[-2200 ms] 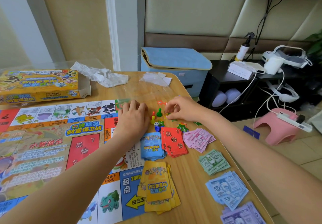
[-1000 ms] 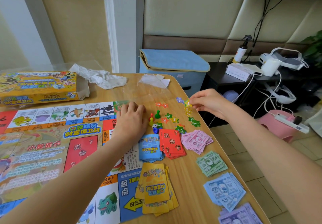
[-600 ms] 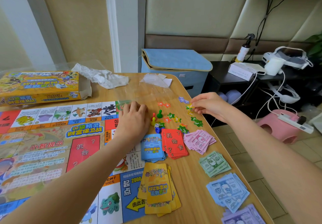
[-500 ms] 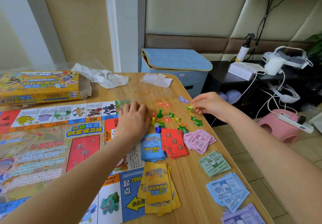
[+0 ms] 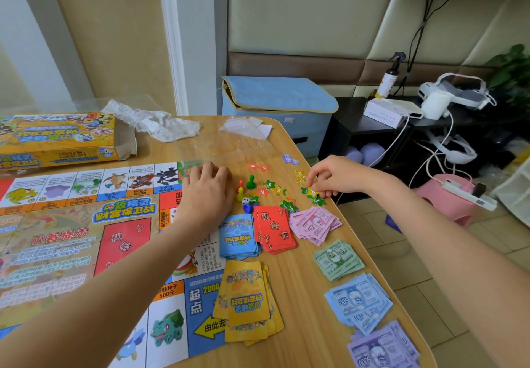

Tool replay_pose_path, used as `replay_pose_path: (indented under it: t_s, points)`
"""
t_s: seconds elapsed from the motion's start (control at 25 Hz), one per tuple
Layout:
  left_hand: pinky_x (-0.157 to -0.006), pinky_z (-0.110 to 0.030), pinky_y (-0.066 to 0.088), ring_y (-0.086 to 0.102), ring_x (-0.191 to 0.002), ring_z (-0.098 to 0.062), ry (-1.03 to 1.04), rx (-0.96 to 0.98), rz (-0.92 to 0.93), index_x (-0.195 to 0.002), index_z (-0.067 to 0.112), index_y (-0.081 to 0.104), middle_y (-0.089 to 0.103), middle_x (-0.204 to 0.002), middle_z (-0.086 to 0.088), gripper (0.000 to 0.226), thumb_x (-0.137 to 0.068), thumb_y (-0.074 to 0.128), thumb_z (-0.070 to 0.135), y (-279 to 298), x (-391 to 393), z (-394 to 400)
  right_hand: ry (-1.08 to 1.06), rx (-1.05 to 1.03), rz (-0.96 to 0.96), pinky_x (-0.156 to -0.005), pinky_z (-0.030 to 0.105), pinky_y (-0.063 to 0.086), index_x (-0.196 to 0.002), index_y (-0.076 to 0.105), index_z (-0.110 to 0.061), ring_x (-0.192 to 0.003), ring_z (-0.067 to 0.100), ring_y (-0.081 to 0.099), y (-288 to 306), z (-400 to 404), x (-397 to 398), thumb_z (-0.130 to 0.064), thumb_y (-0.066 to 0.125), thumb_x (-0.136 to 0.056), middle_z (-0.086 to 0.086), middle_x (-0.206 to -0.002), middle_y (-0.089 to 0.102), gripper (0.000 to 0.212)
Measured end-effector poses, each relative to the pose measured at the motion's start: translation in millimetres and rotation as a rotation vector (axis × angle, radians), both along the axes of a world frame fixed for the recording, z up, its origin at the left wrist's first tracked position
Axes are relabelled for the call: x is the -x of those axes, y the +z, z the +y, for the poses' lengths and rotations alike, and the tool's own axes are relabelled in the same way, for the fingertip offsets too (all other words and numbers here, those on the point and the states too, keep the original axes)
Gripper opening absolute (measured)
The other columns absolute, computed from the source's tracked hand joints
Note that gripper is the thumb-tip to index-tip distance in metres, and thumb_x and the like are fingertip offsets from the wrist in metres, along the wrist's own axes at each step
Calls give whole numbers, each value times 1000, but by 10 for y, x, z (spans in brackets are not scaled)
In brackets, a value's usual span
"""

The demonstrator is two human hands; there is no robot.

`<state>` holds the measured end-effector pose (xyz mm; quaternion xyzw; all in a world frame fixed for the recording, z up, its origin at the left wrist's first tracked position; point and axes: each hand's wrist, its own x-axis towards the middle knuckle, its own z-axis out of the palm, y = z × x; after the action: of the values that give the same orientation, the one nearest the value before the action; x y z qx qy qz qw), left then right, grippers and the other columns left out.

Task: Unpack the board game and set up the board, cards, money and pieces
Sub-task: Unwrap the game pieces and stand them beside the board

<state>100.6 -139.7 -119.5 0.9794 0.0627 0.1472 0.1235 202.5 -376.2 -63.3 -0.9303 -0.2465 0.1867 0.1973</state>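
Padded beige wall panels (image 5: 301,12) are lining the far wall, a white door frame (image 5: 175,38) standing at left. A blue storage box (image 5: 278,104) is sitting beside a black shelf (image 5: 358,122). Tiled floor (image 5: 401,256) is showing at right.

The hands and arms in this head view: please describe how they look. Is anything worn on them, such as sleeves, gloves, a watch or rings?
Both arms are bare as far as the picture shows; no sleeve comes into view. The left hand and the right hand wear no gloves. No watch, bracelet or ring shows on the wrists or on the fingers that can be seen.
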Motion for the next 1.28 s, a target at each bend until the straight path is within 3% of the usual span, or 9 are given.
replay_pose_path:
  t_s: [0.2, 0.76, 1.0, 1.12, 1.28]
  points:
    - [-90, -38, 30, 40, -110, -30, 0, 6, -18, -118, 11, 52, 47, -119, -11, 34, -96, 39, 34, -5, 5, 6, -108, -258, 115, -47, 12, 44, -91, 66, -6, -46, 2, 55, 2, -80, 1, -1, 57, -89, 3, -61, 62, 11]
    - [-93, -36, 30, 39, -111, -27, 6, -22, 7, -120, 14, 50, 46, -120, -8, 36, -97, 34, 38, -1, -2, 7, -135, -77, 29, -43, 14, 40, -76, 56, -16, -42, 3, 48, -90, 17, -47, -5, 50, -92, -2, -53, 55, 20]
    - [-94, -36, 30, 39, -112, -27, 5, -21, 8, -120, 15, 50, 45, -120, -8, 36, -97, 35, 38, 2, 4, 8, -134, -198, 16, -48, 12, 37, -74, 64, -19, -49, 1, 49, -111, -12, -58, -12, 69, -82, -3, -62, 59, 11]
    - [-94, -36, 30, 39, -112, -27, 2, -22, 9, -119, 14, 50, 45, -120, -8, 36, -97, 35, 38, 2, 5, 2, -92, -151, 23, -62, 21, 41, -71, 66, -22, -60, 7, 50, -158, 23, -84, -18, 77, -75, -2, -65, 56, 12]
    - [-93, -36, 30, 39, -111, -27, 4, -23, 2, -119, 14, 50, 46, -120, -8, 36, -97, 35, 38, -5, 2, 6, -76, -91, 16, -61, 19, 39, -67, 64, -22, -59, 6, 48, -138, 108, -83, -16, 76, -76, -4, -63, 55, 17]
